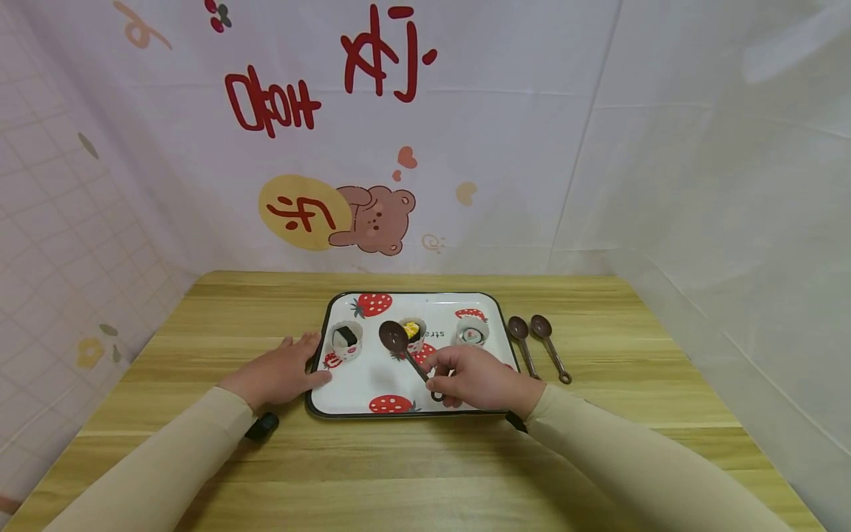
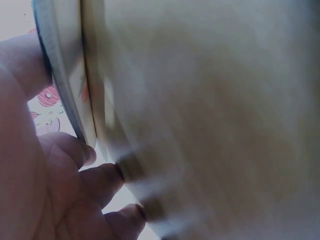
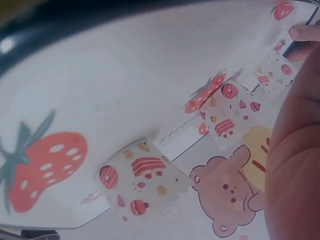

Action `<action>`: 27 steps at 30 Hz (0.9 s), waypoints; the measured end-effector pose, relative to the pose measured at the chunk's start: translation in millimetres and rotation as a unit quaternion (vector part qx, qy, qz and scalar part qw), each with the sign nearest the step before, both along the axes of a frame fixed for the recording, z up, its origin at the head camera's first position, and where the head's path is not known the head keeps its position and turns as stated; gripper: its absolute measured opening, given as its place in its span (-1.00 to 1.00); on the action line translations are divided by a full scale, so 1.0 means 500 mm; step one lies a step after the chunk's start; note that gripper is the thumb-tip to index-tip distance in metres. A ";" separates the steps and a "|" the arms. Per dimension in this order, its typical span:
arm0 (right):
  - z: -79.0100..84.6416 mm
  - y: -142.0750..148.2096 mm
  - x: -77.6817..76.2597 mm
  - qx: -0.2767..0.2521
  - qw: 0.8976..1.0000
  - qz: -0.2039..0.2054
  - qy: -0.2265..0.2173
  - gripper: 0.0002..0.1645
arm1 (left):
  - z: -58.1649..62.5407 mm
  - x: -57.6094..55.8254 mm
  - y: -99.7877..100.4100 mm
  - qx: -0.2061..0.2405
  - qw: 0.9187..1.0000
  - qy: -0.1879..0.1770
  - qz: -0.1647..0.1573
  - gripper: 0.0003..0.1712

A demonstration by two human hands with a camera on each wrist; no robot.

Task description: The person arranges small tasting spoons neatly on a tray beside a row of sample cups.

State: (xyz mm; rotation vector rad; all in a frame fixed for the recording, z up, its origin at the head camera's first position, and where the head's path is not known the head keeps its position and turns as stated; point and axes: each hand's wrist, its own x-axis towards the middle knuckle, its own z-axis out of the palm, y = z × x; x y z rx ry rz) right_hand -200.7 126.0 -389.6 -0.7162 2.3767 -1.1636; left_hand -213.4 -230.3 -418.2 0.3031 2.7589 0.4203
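My right hand (image 1: pixel 479 377) holds a dark brown spoon (image 1: pixel 394 336) by its handle over the white strawberry-print tray (image 1: pixel 346 395). The spoon's bowl hangs just left of the middle paper cup (image 1: pixel 417 345), which contains a yellow-topped sushi piece (image 1: pixel 411 328). My left hand (image 1: pixel 282 369) grips the tray's left edge, its thumb inside the rim and fingers outside. Near that hand, a left paper cup (image 1: pixel 352 352) holds a black-and-white rice piece (image 1: pixel 345 337). A white sushi roll (image 1: pixel 471 336) sits in the right paper cup (image 3: pixel 140 185). The spoon is out of sight in the right wrist view.
Two more brown spoons, one (image 1: pixel 518 328) close to the tray and another (image 1: pixel 541 326) farther right, lie on the wooden table (image 1: pixel 399 473). Behind the table hangs a white printed curtain (image 1: pixel 505 148) with a bear, and pale curtains also flank both sides.
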 end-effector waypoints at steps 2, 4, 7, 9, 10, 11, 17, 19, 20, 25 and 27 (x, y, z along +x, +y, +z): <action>0.001 -0.006 -0.003 -0.007 1.000 -0.006 -0.010 -0.81 | 0.000 0.000 0.000 0.000 1.000 -0.001 0.001 0.18; 0.001 -0.013 -0.007 -0.011 1.000 -0.015 -0.021 -0.82 | 0.000 0.000 -0.001 0.000 1.000 -0.001 0.000 0.18; -0.002 -0.023 -0.014 -0.019 0.999 -0.026 -0.033 -0.80 | -0.002 -0.001 -0.001 0.001 1.000 -0.002 0.001 0.17; -0.003 -0.029 -0.019 -0.023 0.998 -0.032 -0.038 -0.78 | -0.002 -0.001 0.000 0.001 1.000 -0.002 0.001 0.16; -0.004 -0.032 -0.021 -0.027 0.998 -0.034 -0.040 -0.76 | -0.002 -0.001 0.000 0.001 1.000 -0.002 0.001 0.16; -0.004 -0.035 -0.022 -0.030 0.998 -0.037 -0.043 -0.74 | -0.002 -0.001 0.000 0.001 1.000 -0.003 0.002 0.16; -0.005 -0.050 -0.030 -0.039 0.996 -0.050 -0.061 -0.70 | 0.000 0.000 0.002 0.000 1.000 -0.002 0.002 0.17; -0.006 -0.056 -0.032 -0.038 0.996 -0.055 -0.066 -0.70 | 0.000 -0.001 0.002 -0.001 1.000 -0.003 0.002 0.17; -0.006 -0.059 -0.033 -0.039 0.995 -0.058 -0.069 -0.70 | 0.000 -0.001 0.002 -0.001 1.000 -0.004 0.003 0.17; -0.009 -0.076 -0.038 -0.044 0.994 -0.069 -0.077 -0.71 | 0.001 -0.001 0.004 -0.003 1.000 -0.011 0.008 0.17; -0.011 -0.080 -0.041 -0.043 0.993 -0.073 -0.077 -0.72 | 0.001 -0.001 0.003 -0.004 1.000 -0.011 0.007 0.18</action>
